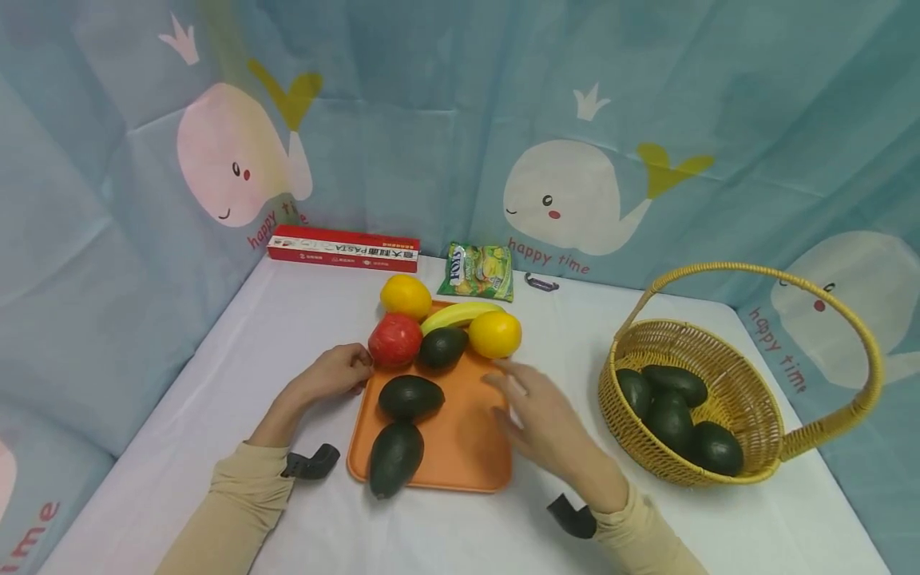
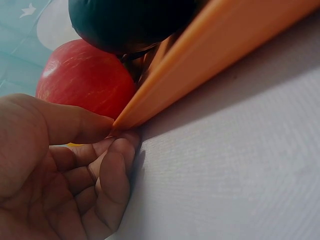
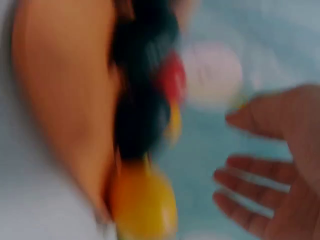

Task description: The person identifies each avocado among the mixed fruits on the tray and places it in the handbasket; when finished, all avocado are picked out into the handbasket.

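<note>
My left hand [image 1: 336, 371] pinches the left edge of an orange tray [image 1: 467, 423], thumb above and fingers below in the left wrist view. Close by that hand is a red, round, apple-like fruit [image 1: 395, 339]. Over the tray's right side hovers my right hand [image 1: 539, 411], fingers spread and holding nothing. On the tray lie three dark green avocados: one front left [image 1: 397, 457], one behind it [image 1: 411, 398], and one farther back [image 1: 443, 348]. A banana [image 1: 460, 315] and two yellow lemons, left [image 1: 406, 296] and right [image 1: 495, 334], sit at its back end.
A wicker basket [image 1: 611, 399] with a tall handle stands at the right, several avocados inside. Along the back lie a red pasta box [image 1: 343, 248], a green snack bag [image 1: 477, 271] and a small dark purple item [image 1: 541, 283]. A whale-print curtain [image 1: 410, 144] encloses the table.
</note>
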